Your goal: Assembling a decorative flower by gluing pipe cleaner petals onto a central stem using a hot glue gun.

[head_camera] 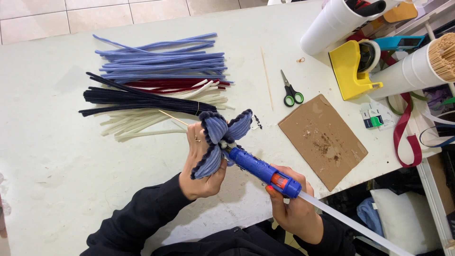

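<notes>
Two hands, left hand (201,163) fingers clamped on blue petals (219,137), right hand (294,208) gripping glue gun (265,171) (nozzle touching petals)

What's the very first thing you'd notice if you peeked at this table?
The fuzzy blue flower in the middle, held in the left hand, with a blue glue gun in the right hand pointed at its centre. Behind it, at the far left of the white table, lies a big heap of pipe cleaners in blue, dark red, navy and cream.
</notes>
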